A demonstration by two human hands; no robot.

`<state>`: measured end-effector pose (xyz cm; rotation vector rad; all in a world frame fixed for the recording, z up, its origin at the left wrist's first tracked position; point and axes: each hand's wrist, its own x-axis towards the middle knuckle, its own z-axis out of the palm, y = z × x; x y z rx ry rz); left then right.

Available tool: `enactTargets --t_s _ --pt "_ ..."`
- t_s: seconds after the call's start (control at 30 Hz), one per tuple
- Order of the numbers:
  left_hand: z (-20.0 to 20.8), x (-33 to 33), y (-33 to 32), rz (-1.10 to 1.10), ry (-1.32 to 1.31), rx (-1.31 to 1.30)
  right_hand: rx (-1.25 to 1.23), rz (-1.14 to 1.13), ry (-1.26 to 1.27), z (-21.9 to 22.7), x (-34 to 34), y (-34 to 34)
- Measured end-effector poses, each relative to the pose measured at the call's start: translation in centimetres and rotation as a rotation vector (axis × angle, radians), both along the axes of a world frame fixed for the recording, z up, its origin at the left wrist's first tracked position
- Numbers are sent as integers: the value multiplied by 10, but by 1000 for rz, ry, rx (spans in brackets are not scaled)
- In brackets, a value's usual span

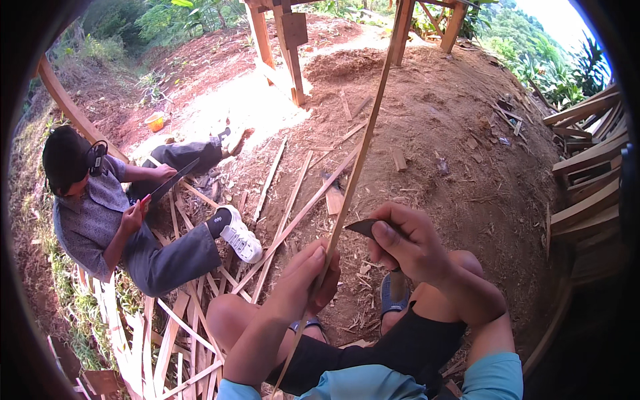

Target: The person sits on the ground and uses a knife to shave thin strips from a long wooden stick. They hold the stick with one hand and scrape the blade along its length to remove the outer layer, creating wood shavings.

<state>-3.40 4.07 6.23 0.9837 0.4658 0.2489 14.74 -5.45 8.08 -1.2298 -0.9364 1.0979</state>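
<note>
A long, thin wooden strip (364,150) runs slantwise from my lap up past the top of the view. My left hand (315,273) is closed around it at about knee height. To the right of the strip, my right hand (415,245) grips a knife with a short, dark, pointed blade (362,228). The blade's tip points left and lies close beside the strip, just above my left hand; whether it touches the wood I cannot tell. The knife's handle is mostly hidden by my fingers.
On the left a person (100,200) sits on the ground, holding a long dark blade (175,179). Wooden strips (293,200) lie scattered between us. Stacked lumber (590,167) stands at the right. Wooden posts (288,60) rise ahead, and an orange bucket (155,121) sits farther back.
</note>
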Motion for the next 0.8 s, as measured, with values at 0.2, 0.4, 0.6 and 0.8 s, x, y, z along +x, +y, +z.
enactTargets --t_s 0.2,0.4,0.6,0.8 --pt "-19 5 10 -263 -309 -576 72 108 -173 0 -11 -3" --pt "-25 3 17 -379 -569 -843 11 52 54 -4 -2 -1" --pt "-18 6 11 -195 -254 -463 85 0 -197 -6 -9 3" --pt "3 10 -6 86 151 173 51 -113 -297 2 -11 6"
